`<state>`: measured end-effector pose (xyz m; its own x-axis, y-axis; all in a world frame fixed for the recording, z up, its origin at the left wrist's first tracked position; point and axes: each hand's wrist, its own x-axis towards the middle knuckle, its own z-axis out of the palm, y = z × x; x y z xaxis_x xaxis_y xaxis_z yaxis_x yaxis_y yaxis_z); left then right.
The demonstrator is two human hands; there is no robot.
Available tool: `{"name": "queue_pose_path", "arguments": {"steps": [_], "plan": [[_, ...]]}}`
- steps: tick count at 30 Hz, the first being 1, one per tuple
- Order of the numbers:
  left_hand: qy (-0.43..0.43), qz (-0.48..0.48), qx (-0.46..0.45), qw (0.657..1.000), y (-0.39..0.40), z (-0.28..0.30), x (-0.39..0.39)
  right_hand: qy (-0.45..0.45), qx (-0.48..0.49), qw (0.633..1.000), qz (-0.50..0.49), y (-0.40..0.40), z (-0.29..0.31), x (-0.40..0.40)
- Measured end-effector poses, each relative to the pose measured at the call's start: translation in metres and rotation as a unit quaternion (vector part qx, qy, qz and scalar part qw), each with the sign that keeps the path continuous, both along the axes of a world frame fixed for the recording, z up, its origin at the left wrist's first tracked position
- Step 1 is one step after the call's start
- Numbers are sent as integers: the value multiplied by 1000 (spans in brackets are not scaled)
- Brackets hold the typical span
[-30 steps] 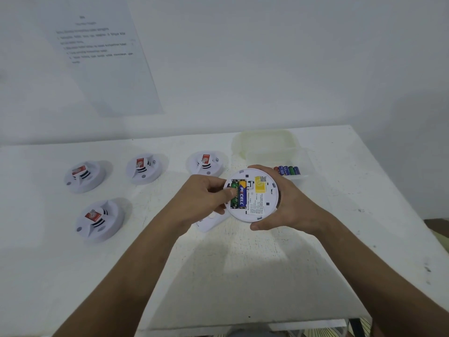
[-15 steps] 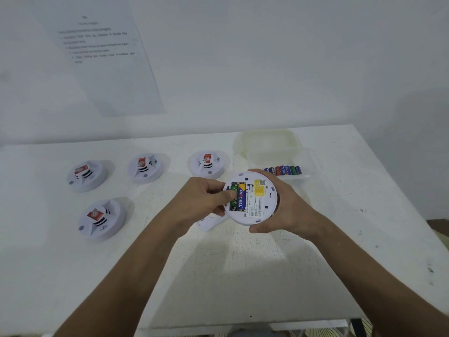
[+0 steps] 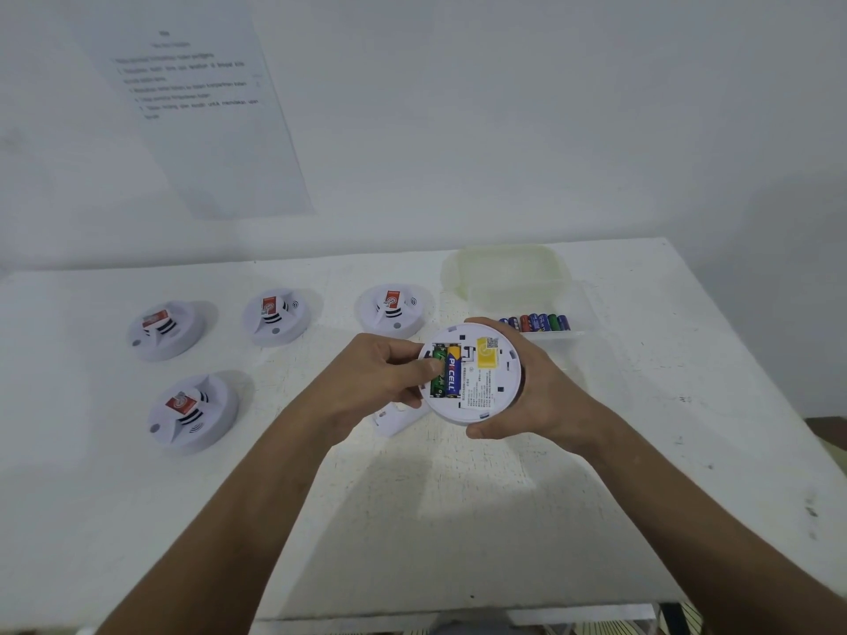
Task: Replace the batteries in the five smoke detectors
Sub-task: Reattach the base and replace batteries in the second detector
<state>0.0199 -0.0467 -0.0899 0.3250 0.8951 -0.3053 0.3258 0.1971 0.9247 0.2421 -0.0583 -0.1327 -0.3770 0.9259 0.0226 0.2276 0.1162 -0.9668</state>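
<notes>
I see the right hand (image 3: 527, 396) curled round the rim of an upturned smoke detector (image 3: 476, 378), held above the white table (image 3: 458, 520). The left hand (image 3: 380, 382) presses its thumb on a green battery (image 3: 437, 373) in the open bay (a blue-and-yellow battery (image 3: 451, 371) lies beside it). Four other detectors (image 3: 192, 412) sit to the left.

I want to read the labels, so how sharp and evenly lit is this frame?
Head view: the blue battery brand in the held smoke detector reads clearly; its fine print and the wall sheet are too soft to read; wide-angle bending curves the table edges; soft shadows fall under both arms; no harsh glare.
</notes>
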Motion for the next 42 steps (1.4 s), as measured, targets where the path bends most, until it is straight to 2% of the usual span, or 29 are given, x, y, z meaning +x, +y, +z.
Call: {"name": "queue_pose_path", "arguments": {"steps": [16, 23, 31, 36, 40, 42], "plan": [[-26, 6, -8, 1000, 0, 3, 1, 26, -1, 1000, -1, 0, -2, 3], [44, 55, 43, 997, -1, -1, 17, 20, 0, 1000, 1, 0, -3, 6], [55, 73, 33, 995, 3, 1, 25, 1, -3, 1000, -3, -1, -3, 11], [71, 12, 83, 994, 2, 8, 20, -20, -4, 1000, -9, 4, 2, 21], [144, -70, 148, 976, 8, 15, 15, -25, -6, 1000, -17, 8, 4, 26], [141, -75, 152, 975, 11, 17, 17, -34, -10, 999, -20, 9, 5, 26]]}}
